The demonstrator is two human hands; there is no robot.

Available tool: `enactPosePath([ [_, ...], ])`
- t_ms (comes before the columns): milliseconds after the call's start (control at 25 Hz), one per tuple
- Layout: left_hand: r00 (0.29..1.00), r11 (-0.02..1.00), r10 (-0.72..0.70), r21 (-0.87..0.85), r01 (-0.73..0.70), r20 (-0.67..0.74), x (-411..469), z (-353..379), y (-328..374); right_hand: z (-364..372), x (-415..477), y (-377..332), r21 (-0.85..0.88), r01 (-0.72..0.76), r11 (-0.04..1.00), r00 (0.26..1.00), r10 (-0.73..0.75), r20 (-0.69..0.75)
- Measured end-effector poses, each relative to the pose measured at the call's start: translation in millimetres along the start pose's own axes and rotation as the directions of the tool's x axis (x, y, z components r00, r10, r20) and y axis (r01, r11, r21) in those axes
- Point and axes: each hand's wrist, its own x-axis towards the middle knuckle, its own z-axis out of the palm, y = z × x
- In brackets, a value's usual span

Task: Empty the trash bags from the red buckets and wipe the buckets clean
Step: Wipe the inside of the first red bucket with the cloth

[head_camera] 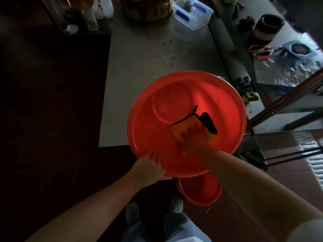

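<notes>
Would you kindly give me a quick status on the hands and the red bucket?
Left hand grips red bucket rim. Right hand presses yellow cloth on inner wall. No bag inside; nothing blocking.

Dim utility kitchen, steel worktop [139, 55], clear plastic tub [193, 13], scissors [260, 51], tiled floor [286, 154]

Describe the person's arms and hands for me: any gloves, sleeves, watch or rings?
No gloves: the left hand and right hand are bare. Both forearms are bare too, with no watch, band or ring visible, though the light is dim. A pale sleeve edge shows on the right arm at the frame's lower right corner. No left sleeve is in view.
</notes>
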Motion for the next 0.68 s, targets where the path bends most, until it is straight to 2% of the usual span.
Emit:
enactPosePath([
  [40,0.999,1.0,-0.008,-0.023,0.009,0.044,1,-7,-2,-2,-8,-12,0.033,0.017,0.999,0.997,-0.02,0.08],
  [80,0.999,1.0,0.012,-0.022,-0.013,-0.042,1,-1,-1,0,-16,-26,0.055,0.009,0.998,0.989,-0.017,0.148],
  [120,0.999,1.0,0.021,-0.007,-0.022,-0.032,3,-7,-1,-1,-24,-35,0.085,0.005,0.996,0.977,-0.023,0.21],
  [240,0.997,0.998,0.056,0.015,-0.055,-0.06,7,-12,-5,-6,-45,-34,0.123,0.058,0.991,0.979,-0.081,0.188],
  [280,0.995,0.998,0.069,0.006,-0.069,-0.066,7,-16,-7,-11,-52,-26,0.091,0.054,0.994,0.984,-0.069,0.164],
  [400,0.997,0.997,0.076,-0.004,-0.076,-0.02,6,-28,-10,-24,-72,-2,-0.15,-0.01,0.989,0.984,0.036,0.173],
  [440,0.996,0.996,0.088,0.007,-0.088,-0.016,7,-31,-10,-25,-78,0,-0.172,-0.04,0.984,0.982,0.071,0.177],
  [560,0.995,0.996,0.092,0.005,-0.093,0.021,9,-35,-13,-22,-101,-17,-0.065,-0.09,0.994,0.984,0.099,0.149],
  [680,0.992,0.993,0.116,-0.007,-0.116,0.043,9,-33,-17,-22,-127,-40,0.051,-0.1,0.994,0.971,0.086,0.223],
])
